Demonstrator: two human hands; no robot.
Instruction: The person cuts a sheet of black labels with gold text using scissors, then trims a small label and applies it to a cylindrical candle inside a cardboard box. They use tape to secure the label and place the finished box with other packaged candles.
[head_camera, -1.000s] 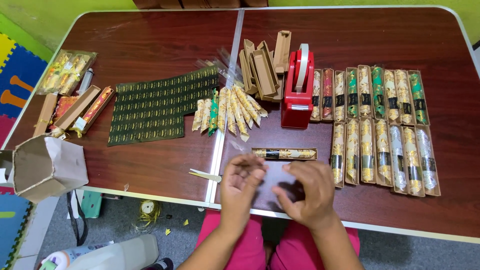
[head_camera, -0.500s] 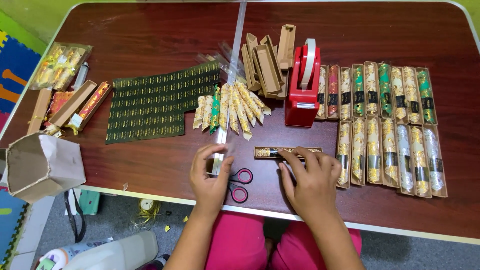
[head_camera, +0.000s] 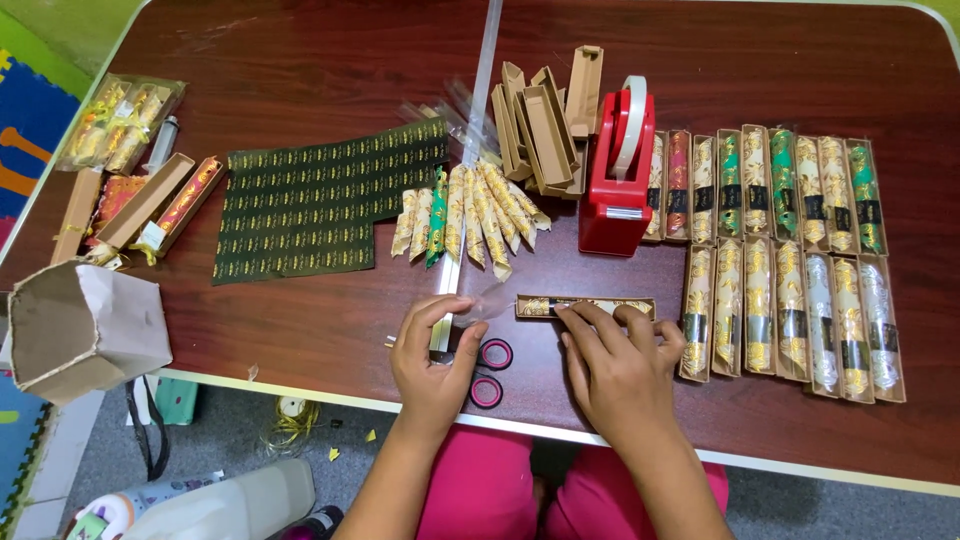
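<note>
A narrow brown box (head_camera: 585, 305) with a gold patterned roll in it lies on the dark wooden table (head_camera: 300, 60), just in front of me. My right hand (head_camera: 620, 365) rests its fingertips along the box's near edge and holds it. My left hand (head_camera: 432, 355) is curled to the left of it, pinching a clear plastic sleeve (head_camera: 488, 302) that reaches toward the box's left end. Scissors with pink handles (head_camera: 490, 370) lie between my hands, their blades hidden under the left hand.
A red tape dispenser (head_camera: 617, 180) stands behind the box. Rows of boxed rolls (head_camera: 790, 260) fill the right side. Loose gold rolls (head_camera: 470, 215), empty brown boxes (head_camera: 545, 120), a green label sheet (head_camera: 320, 195) and a paper bag (head_camera: 80, 325) lie to the left.
Both hands moved away from the near table edge up to the boxed roll. The scissors, hidden a second ago, now show between the hands.
</note>
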